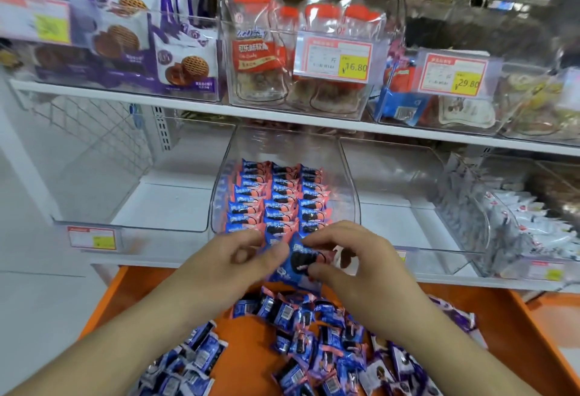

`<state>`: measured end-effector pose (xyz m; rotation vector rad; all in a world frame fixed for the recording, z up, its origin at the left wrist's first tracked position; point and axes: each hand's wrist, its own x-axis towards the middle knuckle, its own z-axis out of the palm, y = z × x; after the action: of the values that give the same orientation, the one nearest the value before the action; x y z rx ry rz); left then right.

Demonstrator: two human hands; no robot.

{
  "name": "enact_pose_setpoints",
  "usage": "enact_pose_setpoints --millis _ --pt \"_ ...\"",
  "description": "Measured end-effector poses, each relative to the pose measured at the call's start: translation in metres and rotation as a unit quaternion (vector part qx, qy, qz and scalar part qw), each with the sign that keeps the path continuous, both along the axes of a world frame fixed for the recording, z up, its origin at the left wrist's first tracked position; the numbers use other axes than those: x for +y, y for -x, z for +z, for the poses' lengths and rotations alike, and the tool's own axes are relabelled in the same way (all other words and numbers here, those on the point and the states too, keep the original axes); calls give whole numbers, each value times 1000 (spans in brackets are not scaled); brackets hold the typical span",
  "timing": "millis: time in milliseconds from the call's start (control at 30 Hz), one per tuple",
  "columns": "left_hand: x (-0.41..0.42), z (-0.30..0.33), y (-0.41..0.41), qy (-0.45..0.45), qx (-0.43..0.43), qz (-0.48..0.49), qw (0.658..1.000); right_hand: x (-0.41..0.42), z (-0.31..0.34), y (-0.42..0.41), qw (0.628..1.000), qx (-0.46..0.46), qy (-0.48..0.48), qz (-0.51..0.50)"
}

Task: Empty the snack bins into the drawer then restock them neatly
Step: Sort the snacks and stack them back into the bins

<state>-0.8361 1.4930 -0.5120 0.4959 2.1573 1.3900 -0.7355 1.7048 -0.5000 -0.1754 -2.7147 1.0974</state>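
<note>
Both hands, left hand [241, 251] and right hand [342, 254], pinch 1 blue cookie packet [298, 262] at the clear bin [219, 195]'s front lip, squaring it to extend the 3 neat rows

Open bins either side, packed centre

The middle bin [284, 157] is filled in rows to its front lip, where both hands crowd the opening. The left bin [131, 195] and right bin [395, 207] lie open. Loose packets [314, 342] cover much of the orange drawer [125, 295]; the upper shelf [282, 115] overhangs.

Far above the hands, bottles with red caps [260, 47] stood on the top shelf [282, 115]. Purple cookie bags [185, 60] sat up to the left. Yellow price tags [353, 67] hung up to the right.
</note>
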Motion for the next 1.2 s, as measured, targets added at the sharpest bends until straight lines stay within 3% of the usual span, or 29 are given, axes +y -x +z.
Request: enact_pose_setpoints --millis 167,300,433,767,1200 --pt "1 1 7 40 80 -37 995 -2 1 8 998 -24 -37 40" --pt "9 9 35 -18 95 -61 993 8 12 36 992 -69 80 73" --pt "29 13 72 -18 148 -58 987 26 19 81 998 -15 29 58" --pt "53 -37 112 119 202 -83 969 42 -14 128 964 -148 -197 95" --pt "53 -29 108 170 249 -51 952 42 -7 124 970 -162 -159 90"
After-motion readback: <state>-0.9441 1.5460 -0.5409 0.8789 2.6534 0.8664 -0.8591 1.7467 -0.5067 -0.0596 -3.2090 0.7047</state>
